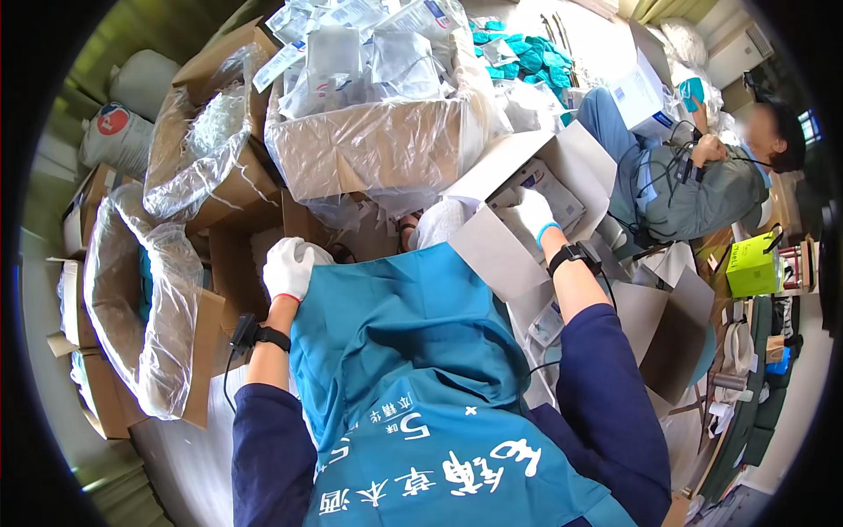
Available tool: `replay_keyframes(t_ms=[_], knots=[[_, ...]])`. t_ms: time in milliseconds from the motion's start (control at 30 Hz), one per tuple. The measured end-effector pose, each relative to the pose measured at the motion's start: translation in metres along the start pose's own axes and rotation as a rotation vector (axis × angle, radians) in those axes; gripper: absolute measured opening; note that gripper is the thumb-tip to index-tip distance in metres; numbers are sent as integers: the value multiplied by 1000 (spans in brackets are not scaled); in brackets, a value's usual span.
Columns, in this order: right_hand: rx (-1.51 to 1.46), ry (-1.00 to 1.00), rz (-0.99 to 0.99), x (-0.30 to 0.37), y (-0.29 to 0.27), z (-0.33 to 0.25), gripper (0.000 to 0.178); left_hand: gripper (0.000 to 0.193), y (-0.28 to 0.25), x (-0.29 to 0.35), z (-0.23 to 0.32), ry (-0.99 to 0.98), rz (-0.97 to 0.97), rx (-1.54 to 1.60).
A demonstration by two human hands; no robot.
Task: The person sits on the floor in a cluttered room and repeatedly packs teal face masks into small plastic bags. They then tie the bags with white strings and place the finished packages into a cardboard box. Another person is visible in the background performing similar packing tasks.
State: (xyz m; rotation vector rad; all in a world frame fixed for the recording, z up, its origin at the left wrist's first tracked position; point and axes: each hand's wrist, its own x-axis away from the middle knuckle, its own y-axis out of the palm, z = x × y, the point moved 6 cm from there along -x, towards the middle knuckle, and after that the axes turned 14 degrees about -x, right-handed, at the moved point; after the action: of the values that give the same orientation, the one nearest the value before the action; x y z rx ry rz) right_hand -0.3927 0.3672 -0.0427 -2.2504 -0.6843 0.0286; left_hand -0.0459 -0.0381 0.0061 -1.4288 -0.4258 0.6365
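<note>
My right hand point(532, 213), in a white glove, reaches into an open white carton point(492, 249) in front of me on the right. Inside the carton, flat printed packets point(551, 189) lie next to my fingers. The fingertips are hidden, so I cannot tell whether they grip a packet. My left hand point(291, 266), also gloved in white, rests with loosely bent fingers over my left knee, at the corner of my teal apron point(395, 307). No object shows in it. Beyond my knees stands a large plastic-lined cardboard box point(369, 149), heaped with clear and white packets point(334, 66).
Plastic-lined boxes stand at my left, one point(145, 307) near and one point(206, 145) farther off. Another open carton point(680, 325) is by my right elbow. At the right a co-worker point(702, 189) sits near a white printed box point(644, 101). Teal gloves point(536, 57) lie behind.
</note>
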Motion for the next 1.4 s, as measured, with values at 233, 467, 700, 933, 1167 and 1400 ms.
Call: replay_keyframes(t_ms=[233,467,700,933,1167,1400], knots=[[-85,-47,-14,0,3,-4,54,29,-3,2,1,8,33,-8],[7,-105,350,11,-17,0,39,29,-4,2,5,0,20,35],[-347,-459,633,67,-117,-47,16,29,-11,10,6,130,148,-86],[-1398,-327,554,139,-143,-137,14,32,-146,59,149,501,319,657],[-1776,-152,90,202,4,-207,12,31,-179,100,196,550,121,838],[-688,-206,26,221,55,-192,32,13,-165,105,114,555,-72,446]])
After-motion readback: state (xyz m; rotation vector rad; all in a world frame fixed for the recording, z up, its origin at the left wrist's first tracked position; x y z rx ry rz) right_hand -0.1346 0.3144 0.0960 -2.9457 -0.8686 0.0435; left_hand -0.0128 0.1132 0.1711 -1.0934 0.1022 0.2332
